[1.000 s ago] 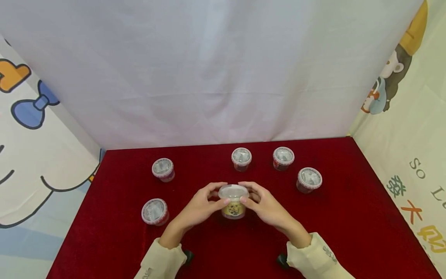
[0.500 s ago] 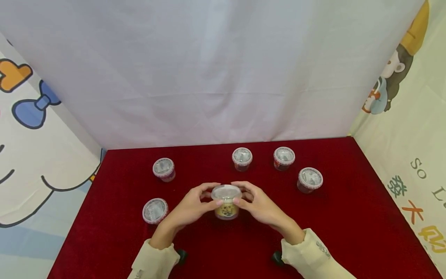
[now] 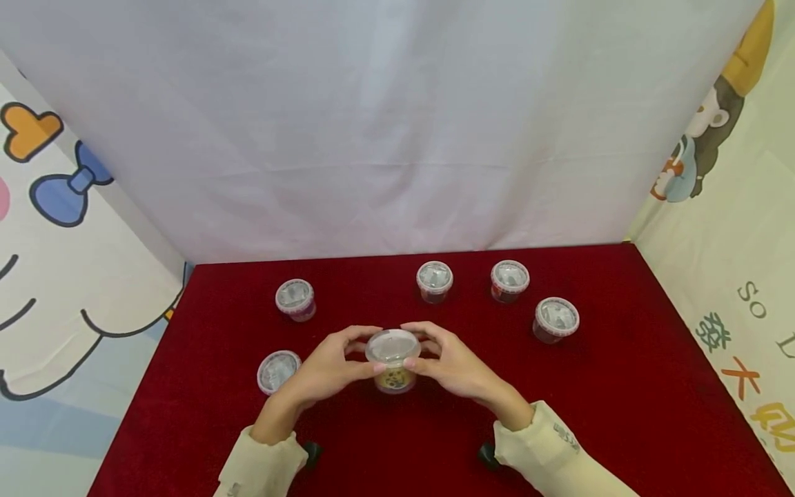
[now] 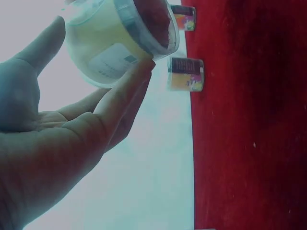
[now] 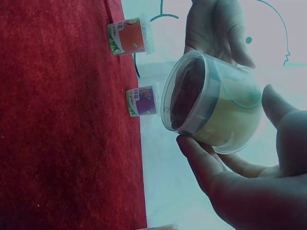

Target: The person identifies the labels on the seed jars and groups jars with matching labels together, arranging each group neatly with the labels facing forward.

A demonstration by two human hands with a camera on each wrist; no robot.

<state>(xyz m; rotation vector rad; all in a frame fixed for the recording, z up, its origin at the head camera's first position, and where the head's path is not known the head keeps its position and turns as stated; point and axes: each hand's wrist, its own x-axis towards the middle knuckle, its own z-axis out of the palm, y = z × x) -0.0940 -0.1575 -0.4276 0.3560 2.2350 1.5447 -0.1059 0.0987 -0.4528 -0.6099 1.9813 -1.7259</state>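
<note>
Between my two hands is a clear plastic tub [image 3: 395, 378] with a pale translucent lid [image 3: 393, 345] and a yellow printed label. My left hand [image 3: 329, 366] grips its left side, thumb toward me and fingers round behind. Mirroring this, my right hand [image 3: 452, 362] holds the right side. Seen from the right wrist, the tub [image 5: 232, 108] is up above the red table, its see-through underside showing. In the left wrist view a small white sticker [image 4: 112, 60] is on the tub's wall, and the fingertips press near its lower edge.
Small lidded tubs stand around on the red cloth [image 3: 397, 455]: a purple one [image 3: 295, 300] at back left, one [image 3: 278, 373] behind my left forearm, and others [image 3: 435, 281], [image 3: 510, 281], [image 3: 555, 320] at the back and right. White curtain [image 3: 397, 138] closes off the back.
Both hands have moved left together with the tub still held between them. The small tubs keep their places; the whole view has shifted slightly.
</note>
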